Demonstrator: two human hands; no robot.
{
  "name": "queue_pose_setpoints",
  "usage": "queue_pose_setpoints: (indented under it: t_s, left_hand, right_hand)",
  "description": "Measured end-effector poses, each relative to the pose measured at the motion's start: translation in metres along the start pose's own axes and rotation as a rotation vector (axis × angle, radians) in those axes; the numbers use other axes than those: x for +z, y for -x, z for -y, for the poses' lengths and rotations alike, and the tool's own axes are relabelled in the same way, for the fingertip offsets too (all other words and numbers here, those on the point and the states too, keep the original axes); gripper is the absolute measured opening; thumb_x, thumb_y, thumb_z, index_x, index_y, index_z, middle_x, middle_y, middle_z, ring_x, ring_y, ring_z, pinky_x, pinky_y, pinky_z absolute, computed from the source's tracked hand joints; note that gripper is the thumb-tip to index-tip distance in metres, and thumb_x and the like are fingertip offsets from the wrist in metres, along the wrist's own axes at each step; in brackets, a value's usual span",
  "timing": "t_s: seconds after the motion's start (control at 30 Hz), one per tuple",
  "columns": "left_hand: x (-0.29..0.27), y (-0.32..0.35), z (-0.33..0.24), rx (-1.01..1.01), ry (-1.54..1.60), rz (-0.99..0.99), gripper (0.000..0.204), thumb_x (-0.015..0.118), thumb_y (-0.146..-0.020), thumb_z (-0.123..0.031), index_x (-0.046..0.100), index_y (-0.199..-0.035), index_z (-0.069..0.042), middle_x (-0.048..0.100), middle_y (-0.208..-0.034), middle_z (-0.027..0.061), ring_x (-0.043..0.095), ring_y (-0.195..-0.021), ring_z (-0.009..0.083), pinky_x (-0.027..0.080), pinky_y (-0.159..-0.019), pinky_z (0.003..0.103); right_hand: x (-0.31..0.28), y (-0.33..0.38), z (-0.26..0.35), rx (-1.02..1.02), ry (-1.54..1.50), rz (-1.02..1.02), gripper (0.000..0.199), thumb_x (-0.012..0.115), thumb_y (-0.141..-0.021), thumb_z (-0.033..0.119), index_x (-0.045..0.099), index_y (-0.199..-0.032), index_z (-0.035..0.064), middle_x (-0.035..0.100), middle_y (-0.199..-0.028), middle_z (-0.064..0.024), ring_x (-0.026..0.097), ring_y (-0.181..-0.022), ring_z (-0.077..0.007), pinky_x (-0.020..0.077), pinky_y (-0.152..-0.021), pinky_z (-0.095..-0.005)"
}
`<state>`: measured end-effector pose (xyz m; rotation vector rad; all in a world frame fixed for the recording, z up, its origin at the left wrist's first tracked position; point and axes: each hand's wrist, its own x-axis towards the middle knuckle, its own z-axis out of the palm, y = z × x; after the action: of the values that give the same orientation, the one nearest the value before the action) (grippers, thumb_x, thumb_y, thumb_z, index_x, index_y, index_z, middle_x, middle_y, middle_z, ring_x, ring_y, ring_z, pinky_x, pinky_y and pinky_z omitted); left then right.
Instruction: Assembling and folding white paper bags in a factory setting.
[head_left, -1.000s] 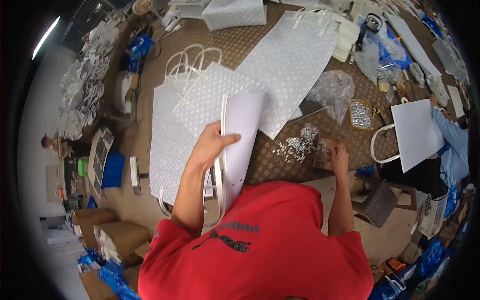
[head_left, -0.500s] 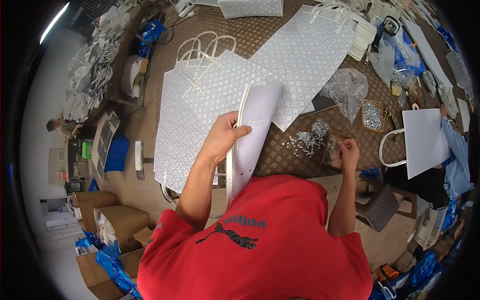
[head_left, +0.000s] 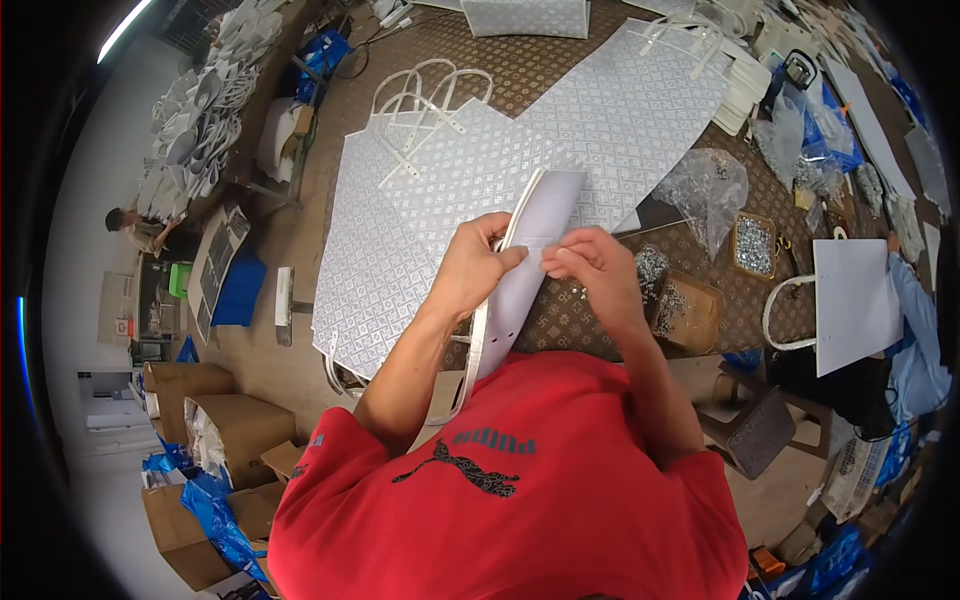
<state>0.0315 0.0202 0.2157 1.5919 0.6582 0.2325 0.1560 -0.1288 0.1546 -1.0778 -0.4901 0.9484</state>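
Note:
My left hand [head_left: 474, 262] grips the folded edge of a white bag panel [head_left: 517, 283], thumb on its smooth inner face. The panel stands curved in front of my red shirt, and its white strap handle [head_left: 462, 400] hangs by the lower end. Small holes show low on the inner face. My right hand [head_left: 600, 270] is pinched at that inner face, close to my left thumb; whatever is between its fingertips is too small to make out. Patterned white bag panels [head_left: 490, 160] with strap handles [head_left: 405, 110] lie flat beyond my hands.
Right of my right hand sits an open cardboard box [head_left: 692, 315] of small metal parts. A second box [head_left: 753, 245] of metal pieces and a clear plastic bag [head_left: 708, 195] are farther off. At the right, a person in a light blue sleeve [head_left: 910, 320] is beside a white panel [head_left: 850, 305].
My right hand has left the cardboard box of small metal parts and moved left to the panel's inner face. My left hand keeps its grip on the panel.

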Motion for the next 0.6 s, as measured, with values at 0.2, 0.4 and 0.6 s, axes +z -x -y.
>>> queue_pose_setpoints:
  t_s: [0.2,0.4,0.6]
  left_hand:
    - [0.002,0.011,-0.003,0.066,-0.067,-0.003,0.030,0.062,-0.084,0.005,0.067,-0.113,0.007,0.071,-0.100,0.0082,0.064,-0.086,0.0115,0.052,-0.076,0.025]
    - [0.011,0.017,-0.004,0.043,-0.143,-0.008,0.031,0.063,-0.083,0.003,0.067,-0.113,0.006,0.071,-0.100,0.0080,0.064,-0.087,0.0112,0.051,-0.077,0.025]
    - [0.017,0.016,-0.016,0.053,-0.329,0.078,0.032,0.068,-0.081,-0.001,0.067,-0.112,0.005,0.071,-0.099,0.0107,0.064,-0.086,0.0136,0.051,-0.077,0.028]
  right_hand:
    - [0.022,-0.007,-0.007,-0.263,0.366,-0.083,0.010,0.071,-0.086,0.000,0.068,-0.094,0.0018,0.057,-0.098,-0.0026,0.055,-0.081,-0.0102,0.0456,-0.075,-0.0216]
    - [0.021,-0.004,-0.014,-0.307,0.335,-0.093,0.012,0.074,-0.080,-0.004,0.070,-0.087,0.0047,0.042,-0.093,0.0021,0.044,-0.079,-0.0080,0.0399,-0.070,-0.0214]
    - [0.013,-0.006,-0.031,-0.270,0.301,-0.201,0.025,0.075,-0.078,-0.002,0.065,-0.099,0.0055,0.048,-0.086,0.0010,0.049,-0.073,-0.0091,0.0442,-0.066,-0.0239]
